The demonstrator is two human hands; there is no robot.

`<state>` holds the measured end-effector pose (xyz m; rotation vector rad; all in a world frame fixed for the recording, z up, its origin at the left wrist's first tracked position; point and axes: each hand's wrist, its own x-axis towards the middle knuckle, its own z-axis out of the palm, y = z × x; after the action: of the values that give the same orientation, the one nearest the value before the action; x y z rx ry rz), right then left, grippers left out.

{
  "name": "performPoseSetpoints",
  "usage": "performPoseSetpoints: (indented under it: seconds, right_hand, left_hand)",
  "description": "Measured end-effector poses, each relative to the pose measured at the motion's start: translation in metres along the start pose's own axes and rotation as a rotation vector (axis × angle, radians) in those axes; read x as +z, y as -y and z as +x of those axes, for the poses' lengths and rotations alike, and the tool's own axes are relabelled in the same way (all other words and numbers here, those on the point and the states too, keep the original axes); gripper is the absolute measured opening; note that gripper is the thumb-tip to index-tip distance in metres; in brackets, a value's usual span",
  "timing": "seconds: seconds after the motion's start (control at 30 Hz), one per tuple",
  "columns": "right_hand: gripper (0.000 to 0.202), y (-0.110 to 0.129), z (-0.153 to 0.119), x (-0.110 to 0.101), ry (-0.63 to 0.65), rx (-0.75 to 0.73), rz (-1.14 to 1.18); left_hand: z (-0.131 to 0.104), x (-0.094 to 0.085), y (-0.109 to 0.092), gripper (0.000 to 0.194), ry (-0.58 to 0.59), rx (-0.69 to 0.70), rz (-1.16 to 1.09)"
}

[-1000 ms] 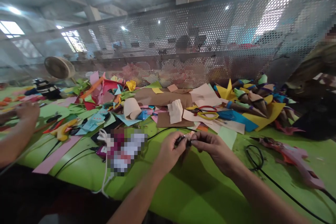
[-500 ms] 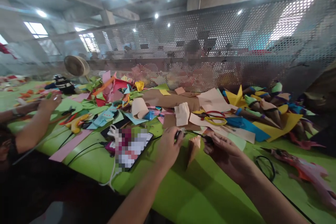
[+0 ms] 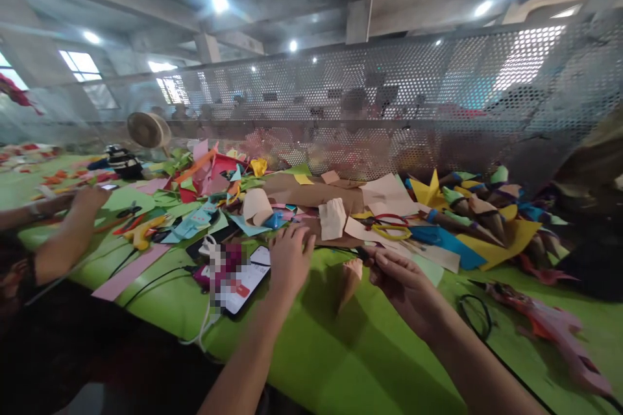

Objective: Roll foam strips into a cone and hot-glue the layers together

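Observation:
My left hand (image 3: 292, 259) is at the right edge of the smartphone (image 3: 244, 288), its fingers loosely bent and apart over the table; nothing shows in it. My right hand (image 3: 402, 279) pinches a small black cable connector (image 3: 363, 253) between thumb and fingers. A thin black cable (image 3: 335, 248) runs between the two hands; its left end is hidden by my left hand. Just below the connector, a brown paper cone (image 3: 349, 282) with a pale top stands on the green table. A pink glue gun (image 3: 549, 324) lies to the right of my right hand.
Paper scraps (image 3: 209, 172) cover the back of the green table (image 3: 370, 363). Red and yellow scissors (image 3: 389, 227) lie beyond my hands, paper cones (image 3: 481, 207) are piled right. Another person's arm (image 3: 68, 233) is at left, near a yellow glue gun (image 3: 143, 233). A perforated screen (image 3: 302, 104) stands behind.
My left hand has come away from the black piece it was pinching and moved left to the phone, its fingers opening. The right hand keeps its pinch. The phone screen now shows more clearly.

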<state>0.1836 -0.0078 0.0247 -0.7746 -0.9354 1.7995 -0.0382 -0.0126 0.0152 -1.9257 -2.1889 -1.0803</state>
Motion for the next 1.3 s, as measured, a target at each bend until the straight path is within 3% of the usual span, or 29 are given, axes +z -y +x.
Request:
performPoseSetpoints:
  seconds: [0.07,0.13,0.2,0.3,0.47,0.57,0.7,0.87,1.13,1.3]
  right_hand:
    - [0.04,-0.001,0.0,0.0,0.008,-0.024,-0.052]
    - [0.041,-0.002,0.0,0.0,0.028,-0.055,-0.11]
    - [0.042,-0.003,-0.001,0.001,0.045,-0.083,-0.16]
    - [0.042,-0.003,-0.003,0.002,0.069,-0.116,-0.235]
    - [0.046,-0.001,-0.004,0.003,0.092,-0.21,-0.493]
    - [0.042,-0.001,-0.004,0.002,0.055,-0.384,-0.777]
    - [0.031,0.0,-0.005,-0.001,-0.091,-0.604,-1.031]
    - [0.024,0.002,-0.005,-0.004,-0.164,-0.626,-0.918]
    - [0.029,0.002,0.0,-0.006,-0.169,-0.539,-0.796]
    - [0.029,0.004,-0.005,-0.002,-0.212,-0.578,-0.782]
  left_hand:
    - [-0.007,-0.005,-0.015,0.028,0.051,0.086,-0.321]
    - [-0.014,-0.009,-0.033,0.035,0.2,0.107,-0.665]
    - [-0.021,-0.009,-0.047,0.043,0.308,0.095,-0.843]
    - [-0.023,-0.002,-0.058,0.037,0.241,0.039,-0.881]
    - [-0.019,0.01,-0.054,0.027,0.157,-0.018,-0.903]
    - [-0.019,0.015,-0.052,0.025,0.142,-0.032,-0.9]
    - [-0.02,0.019,-0.051,0.023,0.161,-0.115,-1.006]
    - [-0.021,0.02,-0.05,0.017,0.188,-0.252,-1.286]
    - [-0.036,0.011,-0.062,0.037,0.19,-0.369,-1.436]
    - [-0.048,0.007,-0.069,0.031,0.261,-0.303,-1.462]
